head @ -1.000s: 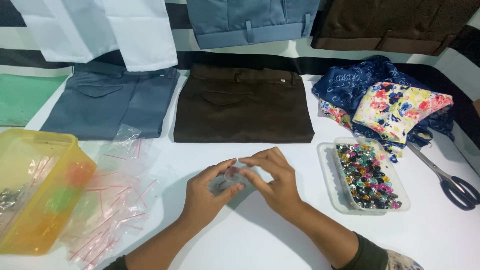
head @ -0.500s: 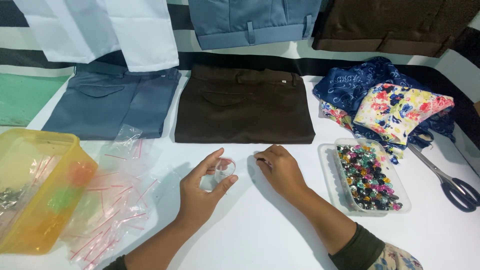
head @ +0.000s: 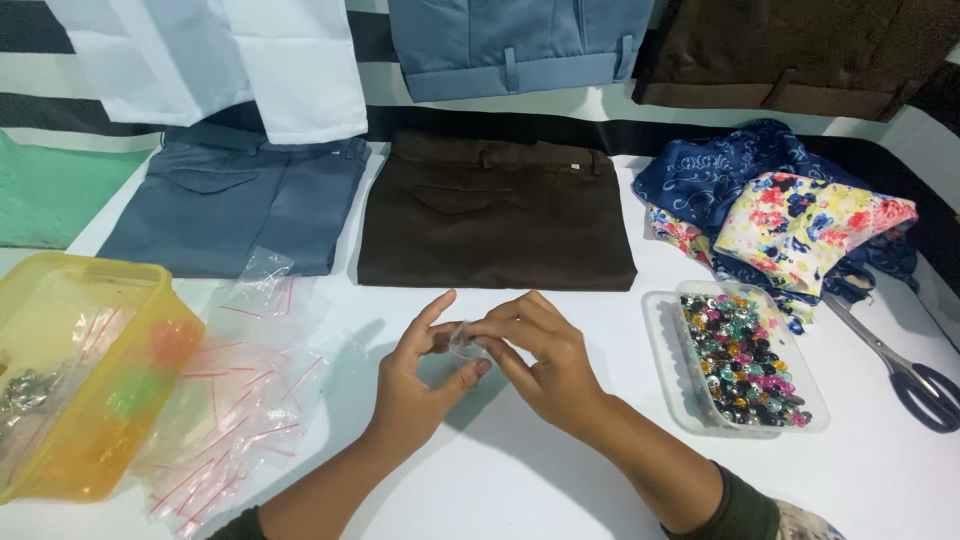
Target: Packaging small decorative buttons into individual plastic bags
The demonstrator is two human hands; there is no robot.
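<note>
Both hands meet over the white table [head: 520, 480], pinching one small clear plastic zip bag [head: 463, 343] between them. My left hand [head: 420, 375] holds the bag from the left with thumb and fingers, the index finger raised. My right hand [head: 540, 355] grips its right edge with the fingertips. A clear tray of colourful buttons [head: 740, 355] lies just right of my right hand. A heap of small clear bags with red strips [head: 240, 380] lies to the left of my left hand.
A yellow plastic box [head: 85, 370] stands at the left edge. Folded brown trousers [head: 495, 215] and grey-blue trousers [head: 240, 200] lie beyond the hands. Floral fabrics [head: 790, 215] are piled at the right, with scissors [head: 905, 365] beside them. More garments hang at the back.
My right hand, which was resting apart on the table half a second ago, has moved left and rejoined my left hand on the small bag.
</note>
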